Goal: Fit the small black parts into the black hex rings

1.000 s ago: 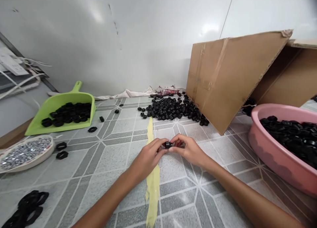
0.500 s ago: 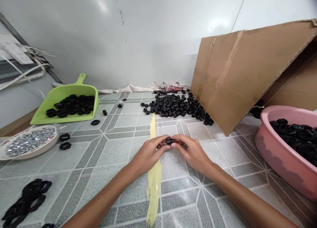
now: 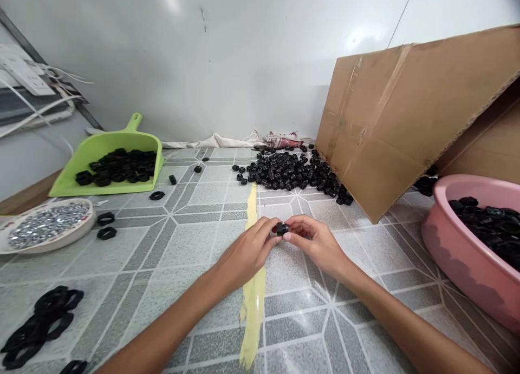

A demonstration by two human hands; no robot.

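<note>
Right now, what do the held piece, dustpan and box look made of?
Held black piece: probably plastic, dark sheen, too small to be sure.
Green dustpan: likely moulded plastic, smooth, evenly coloured.
Box: corrugated cardboard, matte brown, fluted cut edge.

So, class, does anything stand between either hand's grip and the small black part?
Nothing visible does: the left hand and right hand both hold the small black part directly; the black pile lies beyond.

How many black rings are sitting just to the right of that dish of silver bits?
2. Beside the dish, the farther ring is just beyond the nearer ring. Any tucked behind the dish's wall would be hidden.
</note>
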